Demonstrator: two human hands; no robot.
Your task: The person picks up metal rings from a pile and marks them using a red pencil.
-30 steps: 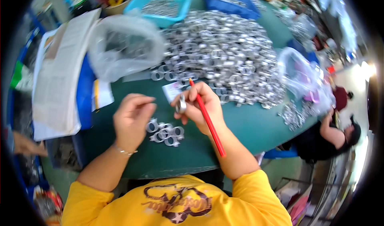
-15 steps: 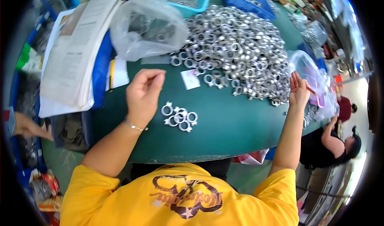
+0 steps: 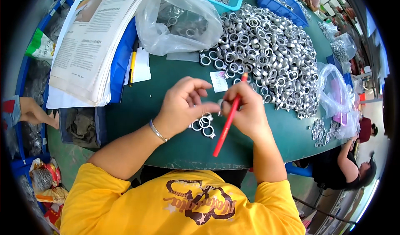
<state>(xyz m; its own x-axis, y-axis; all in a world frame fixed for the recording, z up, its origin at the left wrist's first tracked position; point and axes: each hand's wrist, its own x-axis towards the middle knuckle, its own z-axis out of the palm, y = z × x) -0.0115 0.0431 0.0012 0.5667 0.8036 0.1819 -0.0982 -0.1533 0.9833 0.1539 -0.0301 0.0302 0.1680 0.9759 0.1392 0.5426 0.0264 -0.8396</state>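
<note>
Right hand, back from right edge of green table, clamped on slim red pen, silver metal ring; left hand, fingers apart, thumb at ring: two-handed work now.

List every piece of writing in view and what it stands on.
Yellow shirt: large brown stylised lettering; wording not copied.
Printed sheets: columns of print, mostly too small to read.
White slip: marks, too small to read.
Red pencil: tiny pale marks, unreadable.
Green-and-white package: print too small to read.
</note>
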